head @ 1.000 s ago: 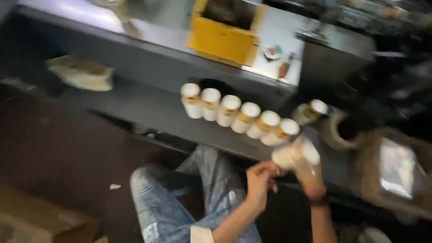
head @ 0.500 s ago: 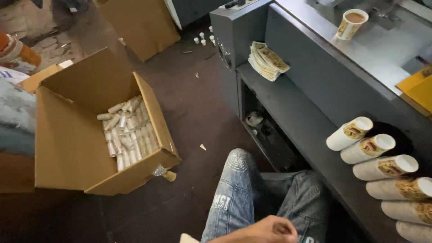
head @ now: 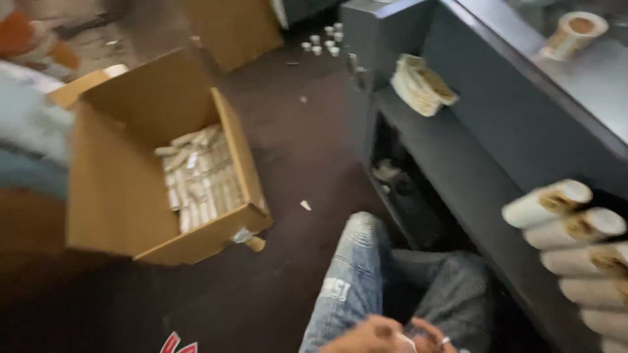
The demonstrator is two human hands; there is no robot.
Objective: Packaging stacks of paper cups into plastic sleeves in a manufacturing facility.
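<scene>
Both hands sit low over the person's lap: the left hand (head: 366, 335) and right hand (head: 432, 338) meet around something small and pale, too blurred to tell the grasp. Cup stacks (head: 575, 225) lie on their sides along the near-right shelf (head: 458, 176), and the open cardboard box (head: 118, 189) rests on the floor at left within reach.

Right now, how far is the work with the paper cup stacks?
Done: five or more cup stacks lie side by side on the grey shelf. In hand: both hands meet at the lap; what they hold is unclear. Left: the open cardboard box holds many more sleeves.
</scene>
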